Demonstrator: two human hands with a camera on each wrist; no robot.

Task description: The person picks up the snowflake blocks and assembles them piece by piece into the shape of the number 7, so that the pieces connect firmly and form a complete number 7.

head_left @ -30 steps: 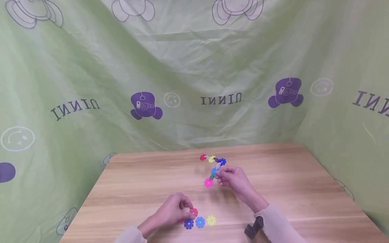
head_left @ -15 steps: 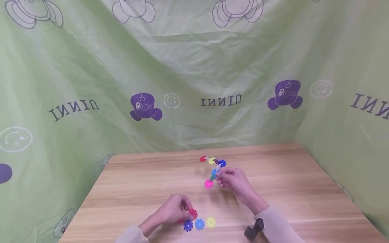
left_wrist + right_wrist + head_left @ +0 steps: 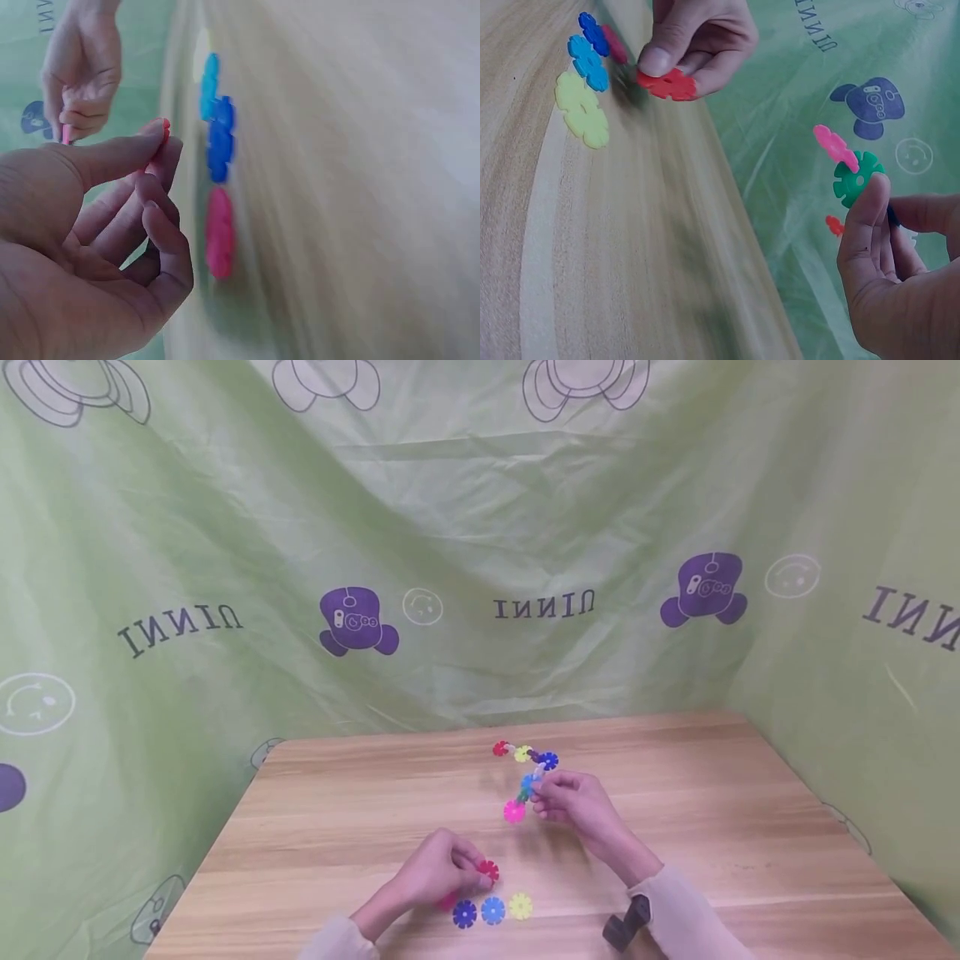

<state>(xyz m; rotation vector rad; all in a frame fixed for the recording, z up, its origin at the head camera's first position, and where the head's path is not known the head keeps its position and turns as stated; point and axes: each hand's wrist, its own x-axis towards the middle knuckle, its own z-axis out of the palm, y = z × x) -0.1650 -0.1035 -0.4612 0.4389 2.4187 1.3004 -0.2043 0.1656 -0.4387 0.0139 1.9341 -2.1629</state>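
Note:
My left hand [image 3: 438, 870] pinches a red snowflake disc [image 3: 489, 870], a flat notched plastic piece, between thumb and fingertips above the table. In the right wrist view this red disc [image 3: 671, 85] is held nearly flat. Farther out, my right hand [image 3: 588, 814] grips a chain of interlocked snowflake discs near its light blue disc [image 3: 529, 785]. A pink disc [image 3: 513, 812] forms the near end, joined to a green disc [image 3: 855, 180]. Past the fingers the chain bends left through a dark blue disc [image 3: 549, 761] and a yellow disc [image 3: 522, 754] to a red one [image 3: 500, 748].
On the wooden table [image 3: 337, 802], loose dark blue [image 3: 464, 914], light blue [image 3: 492, 910] and yellow [image 3: 521, 907] discs lie in a row. A pink disc [image 3: 220, 234] lies at the row's left end, partly hidden by my left hand in the head view. Green printed cloth [image 3: 465, 527] hangs behind.
My left hand has shifted slightly right and away from me with the red disc, away from the loose row. My right hand and the chain stay almost still.

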